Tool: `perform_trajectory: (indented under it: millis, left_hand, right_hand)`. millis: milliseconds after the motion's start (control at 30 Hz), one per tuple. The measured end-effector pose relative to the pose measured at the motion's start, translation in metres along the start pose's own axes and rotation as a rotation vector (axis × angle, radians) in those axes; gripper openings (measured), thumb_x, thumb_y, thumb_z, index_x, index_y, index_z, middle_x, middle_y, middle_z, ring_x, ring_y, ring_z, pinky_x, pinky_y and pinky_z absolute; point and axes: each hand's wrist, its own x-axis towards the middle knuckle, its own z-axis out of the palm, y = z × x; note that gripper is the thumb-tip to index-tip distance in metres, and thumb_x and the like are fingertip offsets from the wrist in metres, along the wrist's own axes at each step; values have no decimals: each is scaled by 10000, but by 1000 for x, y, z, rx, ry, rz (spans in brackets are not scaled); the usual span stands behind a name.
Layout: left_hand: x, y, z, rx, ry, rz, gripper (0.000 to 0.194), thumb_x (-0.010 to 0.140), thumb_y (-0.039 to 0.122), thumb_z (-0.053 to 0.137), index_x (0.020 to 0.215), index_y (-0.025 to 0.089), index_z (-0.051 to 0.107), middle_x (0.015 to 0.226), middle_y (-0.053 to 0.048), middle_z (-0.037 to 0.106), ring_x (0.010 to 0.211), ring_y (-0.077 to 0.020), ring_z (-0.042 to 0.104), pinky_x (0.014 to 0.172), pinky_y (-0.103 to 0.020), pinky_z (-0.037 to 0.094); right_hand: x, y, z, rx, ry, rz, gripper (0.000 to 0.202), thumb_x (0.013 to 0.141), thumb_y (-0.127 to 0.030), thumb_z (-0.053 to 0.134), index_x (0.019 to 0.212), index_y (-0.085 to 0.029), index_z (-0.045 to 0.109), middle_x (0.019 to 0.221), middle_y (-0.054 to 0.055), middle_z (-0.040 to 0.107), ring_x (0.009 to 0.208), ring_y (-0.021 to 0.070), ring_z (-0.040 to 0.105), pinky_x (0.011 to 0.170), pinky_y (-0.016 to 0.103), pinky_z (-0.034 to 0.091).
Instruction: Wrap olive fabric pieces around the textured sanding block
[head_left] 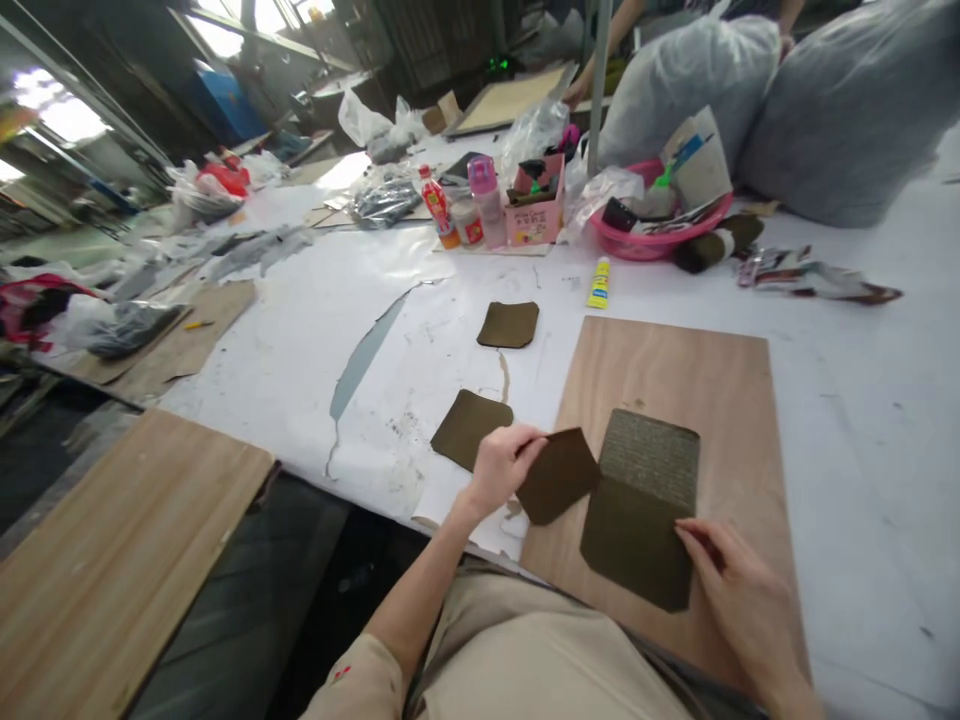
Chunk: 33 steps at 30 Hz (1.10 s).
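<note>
White-covered table (862, 450), bearing a plywood board (675, 375). On the board, a textured panel (652, 450) adjoins a smooth panel (637, 545), whose edge the right hand (742, 590) pinches between thumb and fingers. The left hand (499, 465) pinches a dark patch (559, 485) beside them. Handling appears under way; the near patch (465, 425) and far patch (510, 325) lie unheld, whether finished or pending unclear.

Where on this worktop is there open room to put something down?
Right of the wooden board, the white table is open back to the crumpled wrapper. The board's far end, beyond the rough patch, is bare too. It's crowded around the left hand, right hand and brown pieces, and at the back by the pink box and basket.
</note>
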Motion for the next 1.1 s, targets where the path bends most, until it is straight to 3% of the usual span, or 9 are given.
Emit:
perform_trajectory:
  millis: [67,167,267,367,567,767,933,1100]
  left_hand:
    - [0,-23,-22,6,161,-102,227,958,336,499,982,202,681,908,-25,714,825,-150,652,751,-244,485]
    - [-2,-60,-45,185,281,-181,241,961,323,476,1010,197,675,930,-32,722,834,-163,662,755,-251,489]
    - [-8,-91,-52,530,273,-211,236,951,263,468,1024,190,680,975,-65,728,869,-200,672,796,-294,486]
    - [-14,-109,-50,617,262,-219,243,939,241,474,1048,159,675,1008,-100,722,882,-232,669,811,-332,483]
    - [-17,-111,-47,678,244,-201,302,958,264,438,1157,146,631,1047,-121,689,941,-240,628,842,-348,462]
    - [-16,-102,-45,840,246,-273,317,925,312,473,1127,157,661,1017,-134,616,990,-287,540,867,-393,415]
    - [-14,-103,-46,818,200,-316,367,919,364,460,1148,152,653,1041,-133,605,998,-292,536,869,-399,413]
    - [-14,-104,-37,761,276,-339,455,913,378,462,1265,113,578,1129,-160,592,1093,-307,514,958,-430,404]
  right_hand:
    - [-1,0,3,-35,32,-14,465,933,-618,391,950,-238,658,954,28,706,811,204,670,719,317,489]
    - [-3,0,7,-101,80,-44,451,950,-590,380,953,-231,653,940,33,699,779,193,660,684,304,476]
    - [-4,-1,9,-153,106,-70,452,959,-574,369,939,-222,652,927,47,697,751,196,651,658,302,463]
    - [-3,-2,9,-154,104,-83,442,960,-563,374,945,-219,652,931,51,697,734,194,649,649,299,461]
    - [-2,-4,9,-107,77,-64,350,963,-506,425,953,-223,632,925,52,677,774,209,636,690,322,465]
    - [-5,-20,0,-25,109,37,272,967,-421,472,1045,-198,606,839,38,653,699,189,611,685,325,483]
    - [4,-39,-1,-74,96,-38,168,980,-271,454,994,-209,610,925,60,644,866,209,608,777,339,485]
    - [16,-50,13,-102,57,-117,136,953,-200,506,1021,-204,624,988,73,612,949,220,557,834,354,476]
